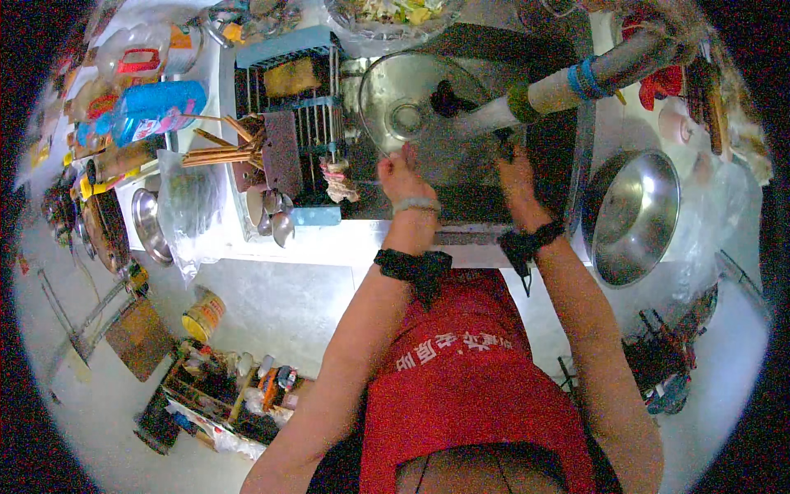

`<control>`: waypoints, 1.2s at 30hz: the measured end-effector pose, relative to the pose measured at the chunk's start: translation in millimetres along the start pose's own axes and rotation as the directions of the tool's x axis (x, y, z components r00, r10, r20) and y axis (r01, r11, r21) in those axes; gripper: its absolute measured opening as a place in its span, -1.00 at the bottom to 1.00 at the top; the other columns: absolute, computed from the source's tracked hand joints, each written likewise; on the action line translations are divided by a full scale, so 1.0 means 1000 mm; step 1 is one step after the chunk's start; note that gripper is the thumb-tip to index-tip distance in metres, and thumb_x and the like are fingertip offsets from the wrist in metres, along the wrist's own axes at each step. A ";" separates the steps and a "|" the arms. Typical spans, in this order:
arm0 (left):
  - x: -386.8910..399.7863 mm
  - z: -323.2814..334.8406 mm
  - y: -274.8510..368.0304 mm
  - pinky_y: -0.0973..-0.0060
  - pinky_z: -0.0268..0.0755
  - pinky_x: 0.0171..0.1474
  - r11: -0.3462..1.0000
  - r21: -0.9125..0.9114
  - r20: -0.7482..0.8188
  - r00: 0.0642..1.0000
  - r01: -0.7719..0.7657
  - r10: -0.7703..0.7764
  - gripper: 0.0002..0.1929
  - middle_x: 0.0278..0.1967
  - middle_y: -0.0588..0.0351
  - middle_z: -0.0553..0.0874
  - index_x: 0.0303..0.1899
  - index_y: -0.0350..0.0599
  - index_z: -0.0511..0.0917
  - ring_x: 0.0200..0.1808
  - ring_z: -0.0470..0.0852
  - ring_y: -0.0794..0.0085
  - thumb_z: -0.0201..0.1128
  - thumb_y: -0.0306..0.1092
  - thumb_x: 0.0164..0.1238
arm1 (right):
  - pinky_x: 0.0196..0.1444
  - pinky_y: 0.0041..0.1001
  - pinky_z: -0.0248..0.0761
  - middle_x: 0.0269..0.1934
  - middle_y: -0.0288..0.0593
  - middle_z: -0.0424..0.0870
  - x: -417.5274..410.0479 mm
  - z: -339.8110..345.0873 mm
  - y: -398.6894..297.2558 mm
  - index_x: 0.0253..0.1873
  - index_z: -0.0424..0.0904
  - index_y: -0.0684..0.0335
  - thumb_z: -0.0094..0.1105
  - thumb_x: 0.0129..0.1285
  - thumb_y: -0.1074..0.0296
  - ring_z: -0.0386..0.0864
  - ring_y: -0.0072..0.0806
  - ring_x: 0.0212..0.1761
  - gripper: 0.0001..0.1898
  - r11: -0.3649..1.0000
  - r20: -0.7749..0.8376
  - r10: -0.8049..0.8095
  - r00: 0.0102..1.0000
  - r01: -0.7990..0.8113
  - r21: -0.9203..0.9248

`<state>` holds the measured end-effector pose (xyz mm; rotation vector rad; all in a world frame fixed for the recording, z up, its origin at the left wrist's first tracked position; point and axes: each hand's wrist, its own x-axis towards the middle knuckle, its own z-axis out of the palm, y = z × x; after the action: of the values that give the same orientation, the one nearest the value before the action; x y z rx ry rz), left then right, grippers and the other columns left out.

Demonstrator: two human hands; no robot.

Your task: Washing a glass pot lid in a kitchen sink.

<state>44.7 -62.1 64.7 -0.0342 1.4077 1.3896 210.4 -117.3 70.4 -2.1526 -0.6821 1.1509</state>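
Note:
My left hand (404,176) grips the near edge of a clear round pot lid (376,117) with a thin dark rim. The lid is tilted over the metal sink (457,213), and a black knob (447,99) shows on it. Through or beside the lid appears the round drain (406,117). A thick tap pipe (549,92) reaches in from the upper right, its pale end close to the lid; blur hides whether water runs. My right hand (518,176) is below the pipe, its fingers at a small black thing (506,139) that I cannot identify.
A dish rack (336,105) with a chopstick holder (281,151) and hanging spoons (282,228) stands left of the sink. Right of it leans a steel bowl (642,216). Bottles (157,108) crowd the left counter. A bowl of cut vegetables (401,12) sits at the back.

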 end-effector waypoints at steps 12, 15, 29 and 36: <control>-0.037 0.048 0.023 0.50 0.41 -0.28 0.972 0.068 0.012 0.974 0.223 -0.224 -0.80 -0.23 0.00 0.60 -0.13 -0.22 0.32 -0.23 0.59 0.33 -0.02 -0.32 0.33 | 0.29 -0.26 -0.04 0.25 0.13 0.14 0.034 0.002 0.007 0.26 0.10 0.32 -0.21 0.30 0.07 0.09 0.00 0.28 -0.45 0.846 0.253 -0.189 0.949 0.288 -0.448; -0.029 0.043 0.024 0.45 0.44 -0.22 0.985 0.005 -0.013 0.985 0.175 -0.174 -0.80 -0.24 -0.03 0.60 -0.14 -0.23 0.32 -0.23 0.59 0.30 -0.03 -0.32 0.34 | 0.26 -0.27 0.02 0.21 0.14 0.20 -0.013 0.019 -0.054 0.21 0.17 0.34 -0.22 0.30 0.09 0.14 0.01 0.25 -0.49 0.752 0.401 -0.417 0.816 0.557 -0.351; -0.041 0.042 0.023 0.45 0.45 -0.30 0.976 0.107 0.130 0.970 0.192 -0.205 -0.82 -0.25 0.02 0.58 -0.12 -0.19 0.34 -0.28 0.59 0.33 -0.01 -0.35 0.33 | 0.32 -0.27 -0.11 0.28 0.10 0.08 0.023 0.000 -0.030 0.26 0.11 0.32 -0.11 0.25 0.04 0.00 -0.04 0.33 -0.41 0.917 0.437 -0.172 0.883 0.305 -0.256; -0.032 0.005 -0.002 0.49 0.44 -0.31 0.875 0.459 0.268 0.963 -0.152 0.027 -0.88 -0.27 0.08 0.58 -0.17 -0.14 0.35 -0.30 0.58 0.41 0.03 -0.45 0.27 | 0.33 -0.27 -0.12 0.31 0.09 0.02 -0.036 0.032 -0.045 0.30 0.05 0.24 -0.04 0.22 0.12 -0.05 -0.05 0.35 -0.39 0.739 0.379 -0.454 0.806 0.578 -0.345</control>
<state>62.5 -79.2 86.2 0.5232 1.5086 1.0400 158.5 -102.3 108.0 -1.9388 -1.7073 1.0409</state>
